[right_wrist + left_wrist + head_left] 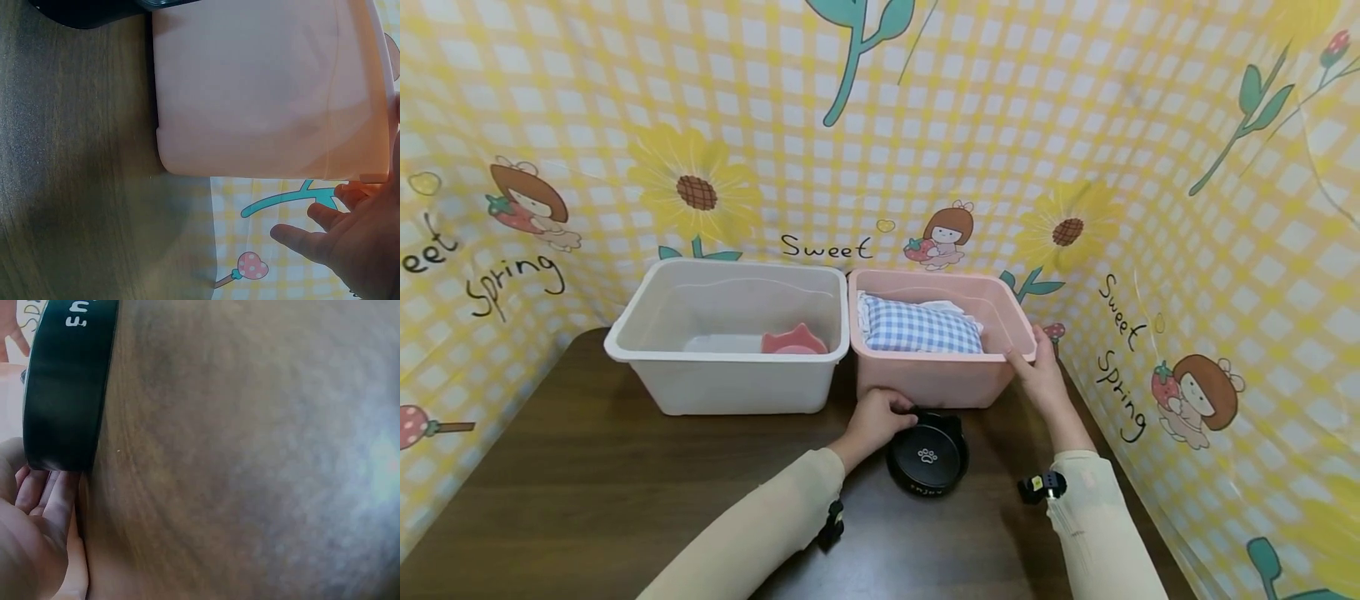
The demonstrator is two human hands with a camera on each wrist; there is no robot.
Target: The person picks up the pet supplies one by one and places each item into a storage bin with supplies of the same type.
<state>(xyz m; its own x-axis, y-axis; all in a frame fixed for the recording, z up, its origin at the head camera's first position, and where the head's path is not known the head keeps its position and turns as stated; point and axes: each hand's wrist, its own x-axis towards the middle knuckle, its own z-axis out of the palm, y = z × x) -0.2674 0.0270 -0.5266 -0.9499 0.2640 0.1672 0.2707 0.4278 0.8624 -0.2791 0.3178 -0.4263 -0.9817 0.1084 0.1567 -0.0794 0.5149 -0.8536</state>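
Observation:
My left hand (pixel 880 419) pinches the left back rim of a black pet bowl (pixel 928 457) with cat ears and a white paw print. The bowl stands on the table, and the left wrist view shows fingers (pixel 47 494) against its side. Just behind it is a pink plastic bin (pixel 936 379) holding a blue-and-white checked cushion (pixel 921 325) with a ruffled edge. At the bin's right front corner rests my right hand (pixel 1047 379), thumb on the front of the rim. Its other fingers (pixel 300 240) stretch out straight beside the right wall in the right wrist view.
Left of the pink bin stands a white bin (pixel 730 387) with a pink crown-edged dish (pixel 795 340) inside. Both bins sit on a dark wooden table (pixel 587 483), close to each other. A yellow checked cloth (pixel 820 175) with printed flowers hangs behind and at the sides.

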